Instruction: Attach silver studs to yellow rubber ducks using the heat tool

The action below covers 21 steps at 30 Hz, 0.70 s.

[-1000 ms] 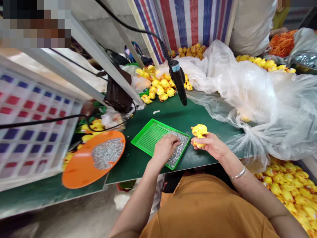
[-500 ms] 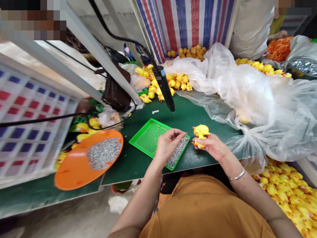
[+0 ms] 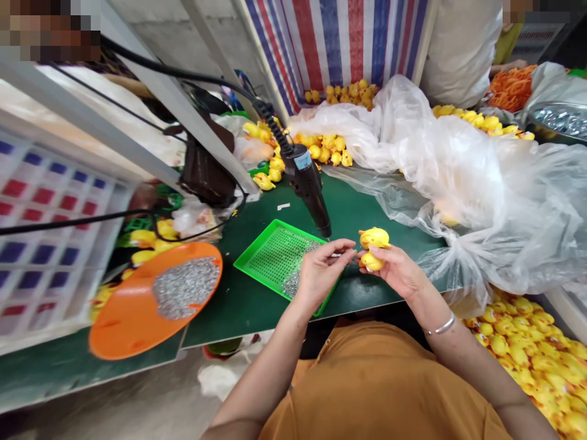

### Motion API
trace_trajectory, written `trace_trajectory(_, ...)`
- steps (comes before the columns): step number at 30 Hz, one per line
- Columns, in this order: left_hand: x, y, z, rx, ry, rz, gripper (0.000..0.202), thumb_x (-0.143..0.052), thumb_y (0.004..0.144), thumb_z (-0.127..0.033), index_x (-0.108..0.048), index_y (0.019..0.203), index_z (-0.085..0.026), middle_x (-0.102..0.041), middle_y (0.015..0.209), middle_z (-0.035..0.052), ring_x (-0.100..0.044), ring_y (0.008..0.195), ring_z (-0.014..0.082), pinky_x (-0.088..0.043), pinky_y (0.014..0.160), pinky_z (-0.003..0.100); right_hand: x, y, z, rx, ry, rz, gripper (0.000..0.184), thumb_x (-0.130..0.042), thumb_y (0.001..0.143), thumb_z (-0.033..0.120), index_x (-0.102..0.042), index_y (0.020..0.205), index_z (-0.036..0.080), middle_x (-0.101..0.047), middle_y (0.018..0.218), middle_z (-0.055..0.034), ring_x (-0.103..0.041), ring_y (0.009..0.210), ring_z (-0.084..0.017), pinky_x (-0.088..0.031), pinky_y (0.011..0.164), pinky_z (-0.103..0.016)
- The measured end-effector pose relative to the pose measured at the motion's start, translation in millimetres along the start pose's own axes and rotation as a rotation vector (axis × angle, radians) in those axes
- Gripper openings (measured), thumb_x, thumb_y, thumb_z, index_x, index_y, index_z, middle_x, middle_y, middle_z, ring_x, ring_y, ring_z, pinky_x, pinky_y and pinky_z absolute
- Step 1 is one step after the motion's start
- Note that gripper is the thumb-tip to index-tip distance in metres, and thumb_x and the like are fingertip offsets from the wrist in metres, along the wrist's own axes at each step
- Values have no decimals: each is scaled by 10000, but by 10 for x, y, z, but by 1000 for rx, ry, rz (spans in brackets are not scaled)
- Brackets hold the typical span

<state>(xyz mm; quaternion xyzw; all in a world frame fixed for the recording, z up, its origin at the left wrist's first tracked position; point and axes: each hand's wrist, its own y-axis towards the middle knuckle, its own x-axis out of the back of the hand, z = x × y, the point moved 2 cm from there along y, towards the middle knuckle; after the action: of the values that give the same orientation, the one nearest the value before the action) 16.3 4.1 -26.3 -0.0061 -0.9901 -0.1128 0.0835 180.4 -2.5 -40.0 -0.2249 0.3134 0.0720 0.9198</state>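
Observation:
My right hand [image 3: 398,272] grips a small yellow toy duck [image 3: 373,246] just above the green table's front edge. My left hand [image 3: 323,274] is pinched, fingertips together beside the duck, holding a tiny screw I can barely make out. Under the left hand lies a green mesh tray [image 3: 270,253] with a heap of small silver screws [image 3: 293,281]. A black electric screwdriver [image 3: 310,197] hangs on a coiled cable, its tip a little above and left of the duck.
An orange dish [image 3: 132,318] of screws sits at the left. Yellow ducks [image 3: 321,150] are piled at the table's back. A big clear plastic bag [image 3: 481,183] covers the right side. More ducks [image 3: 532,342] fill a bin at the lower right. A person in white [image 3: 461,52] is behind.
My left hand rose from the screws in the tray and moved right to the duck, fingers pinched. The hanging screwdriver swung down and nearer to the hands. The duck stayed nearly still.

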Motion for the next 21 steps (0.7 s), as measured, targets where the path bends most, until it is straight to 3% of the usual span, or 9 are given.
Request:
trace_trajectory(4, -57, -84, -27, -105, 37, 18, 42, -741, 797, -220, -772, 825, -216, -774, 808, 11, -718, 705, 144, -590, 645, 234, -12, 9, 1, 23, 11, -1, 335, -857, 615, 292, -732, 901, 170, -726, 812, -31, -655, 711, -151, -550, 700, -291)
trace_trajectory(9, -81, -128, -87, -433, 268, 37, 60, -720, 838, -187, -754, 804, -223, -747, 775, 13, -682, 738, 141, -555, 726, 279, -23, -4, 15, 33, 42, -12, 396, -856, 607, 271, -737, 974, 181, -725, 808, -23, -644, 706, -139, -536, 684, -267)
trace_trajectory(12, -95, -127, -107, -559, 356, 6, 55, -722, 836, -166, -744, 817, -212, -733, 771, 15, -662, 748, 138, -537, 725, 280, -25, -8, 14, 36, 48, -17, 366, -851, 609, 269, -738, 946, 180, -727, 812, -26, -644, 711, -139, -534, 688, -268)
trace_trajectory(21, -99, -103, -93, -546, 401, 23, 93, -695, 855, -188, -760, 816, -241, -747, 775, 20, -674, 733, 155, -544, 711, 295, -32, -25, 8, 35, 17, -23, 386, -828, 622, 252, -732, 990, 187, -728, 824, -24, -650, 725, -150, -534, 698, -275)
